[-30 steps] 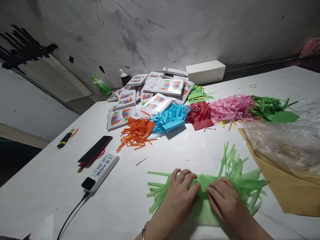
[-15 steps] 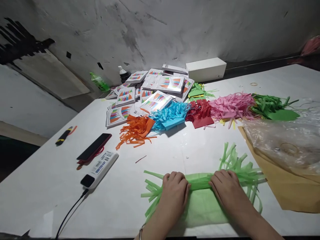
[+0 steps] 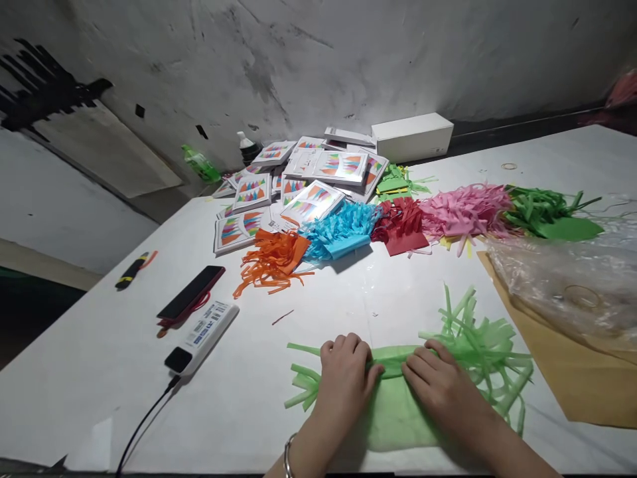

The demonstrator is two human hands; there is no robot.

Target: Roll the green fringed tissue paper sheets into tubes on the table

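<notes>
A light green sheet of fringed tissue paper (image 3: 398, 411) lies on the table in front of me. Its far edge is gathered into a darker, folded or rolled band, and cut strips fan out on both sides. My left hand (image 3: 347, 372) grips the left part of this band with curled fingers, the thumb pointing inward. On the right part, my right hand (image 3: 435, 375) has its fingers bent over the band too. A short gap between the hands shows the band. What lies under my palms is hidden.
Fringed bundles in orange (image 3: 273, 259), blue (image 3: 343, 229), red (image 3: 403, 226), pink (image 3: 465, 209) and green (image 3: 552, 212) line the table beyond. Behind are printed packets (image 3: 249, 192) and a white box (image 3: 413, 136). A phone (image 3: 192, 292) and power strip (image 3: 209, 335) lie left; clear plastic (image 3: 557, 285) right.
My right hand has shifted slightly left and closer to my left hand along the band. The strips on the right have spread and moved; the left hand stays nearly in place.
</notes>
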